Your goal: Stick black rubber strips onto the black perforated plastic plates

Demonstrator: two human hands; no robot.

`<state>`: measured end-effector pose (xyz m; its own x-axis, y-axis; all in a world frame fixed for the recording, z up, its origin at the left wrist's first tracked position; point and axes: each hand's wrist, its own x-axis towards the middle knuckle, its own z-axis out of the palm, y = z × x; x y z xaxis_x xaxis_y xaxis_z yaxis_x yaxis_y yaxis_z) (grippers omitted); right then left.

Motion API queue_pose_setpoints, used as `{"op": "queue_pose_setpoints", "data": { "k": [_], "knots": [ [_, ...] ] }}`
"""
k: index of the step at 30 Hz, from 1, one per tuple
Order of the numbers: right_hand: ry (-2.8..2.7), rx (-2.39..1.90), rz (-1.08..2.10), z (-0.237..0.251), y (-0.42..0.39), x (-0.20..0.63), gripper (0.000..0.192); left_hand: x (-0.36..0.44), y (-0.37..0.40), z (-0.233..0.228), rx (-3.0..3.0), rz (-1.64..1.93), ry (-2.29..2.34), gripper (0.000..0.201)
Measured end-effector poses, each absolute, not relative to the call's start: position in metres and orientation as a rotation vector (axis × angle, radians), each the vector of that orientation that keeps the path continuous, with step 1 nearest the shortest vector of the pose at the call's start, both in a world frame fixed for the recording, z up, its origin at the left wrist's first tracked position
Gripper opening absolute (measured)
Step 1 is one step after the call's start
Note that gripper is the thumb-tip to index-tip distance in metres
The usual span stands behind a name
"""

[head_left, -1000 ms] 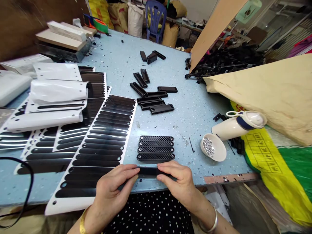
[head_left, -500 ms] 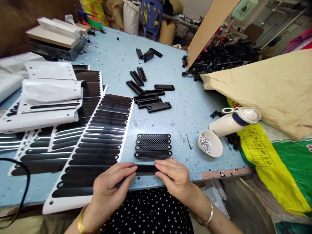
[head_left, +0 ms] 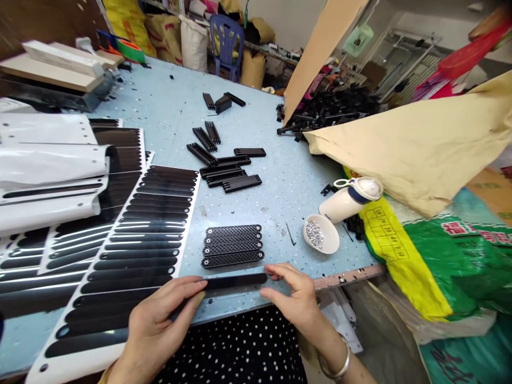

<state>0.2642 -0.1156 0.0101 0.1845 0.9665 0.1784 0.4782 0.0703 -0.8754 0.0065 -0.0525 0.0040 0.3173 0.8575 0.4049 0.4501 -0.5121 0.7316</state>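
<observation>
A long black strip (head_left: 236,281) lies flat near the front edge of the light blue tabletop (head_left: 288,186), held at both ends. The left hand (head_left: 160,320) has its fingers stretched out along the strip's left end, the thumb lying on top and pinching it. The right hand (head_left: 294,296) touches the strip's right end with curled fingertips — whether it truly grips or only steadies the strip I cannot tell.

Just beyond the strip, four textured black plates (head_left: 233,246) lie side by side in a neat row, close together and parallel to it. To the left, touching the left hand's side of the tabletop, a white backing sheet (head_left: 132,250) carries rows of glossy black oblong stickers; more such sheets (head_left: 48,176), some curled and partly peeled, overlap further left.

Further back in the middle lies a loose group of black ribbed pieces (head_left: 226,170), with a few more (head_left: 222,100) well behind them. To the right of the plates stands a small white bowl (head_left: 321,234) holding tiny silvery parts, and just beside it a white bottle (head_left: 350,198) lies on its side. Behind that — a large tan sack (head_left: 420,144) and a heap of black parts (head_left: 332,109). A green and yellow bag (head_left: 440,250) hangs off the right edge.
</observation>
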Motion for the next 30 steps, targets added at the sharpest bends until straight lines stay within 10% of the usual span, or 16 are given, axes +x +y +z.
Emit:
{"op": "queue_pose_setpoints", "data": {
  "k": [6, 24, 30],
  "knots": [
    [-1.401, -1.530, 0.708, 0.010, -0.103, 0.254, 0.012, 0.008, -0.051, 0.006, 2.114, 1.076, 1.142, 0.015],
    [-2.203, -1.007, 0.493, 0.011, -0.096, 0.079, 0.041, -0.143, -0.124, 0.026, 1.580, 0.990, 2.030, 0.025],
    [-2.358, -0.894, 0.433, -0.008, -0.095, 0.069, 0.044, -0.125, -0.135, 0.012, 0.729, 1.091, 1.433, 0.025]
  ]
}}
